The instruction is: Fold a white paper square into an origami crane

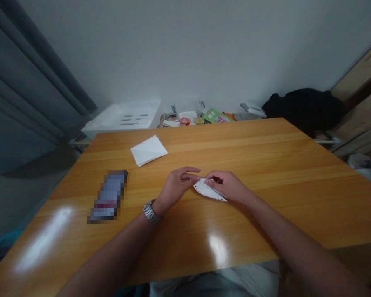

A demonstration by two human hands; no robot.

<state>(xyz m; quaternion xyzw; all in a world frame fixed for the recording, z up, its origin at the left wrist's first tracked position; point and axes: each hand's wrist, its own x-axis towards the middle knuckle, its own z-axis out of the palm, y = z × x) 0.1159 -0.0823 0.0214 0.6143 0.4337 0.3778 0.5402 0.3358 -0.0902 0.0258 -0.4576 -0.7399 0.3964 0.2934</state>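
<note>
1. Folded white paper [207, 189] over the counter [250, 152], between both hands.
2. Right hand [227, 182], paper's 2 o'clock: closed, thumb and fingers pinching it.
3. Left hand [178, 181], 10 o'clock: half open, fingertips at paper's edge; from here I can't tell if gripping.
4. White sheets [149, 151] farther toward 10; pixelated phone [109, 194], 9.

Tabletop [297, 177] right of the hands [229, 183] offers passage; leftward, phone [109, 197] and papers [149, 151] obstruct.
</note>
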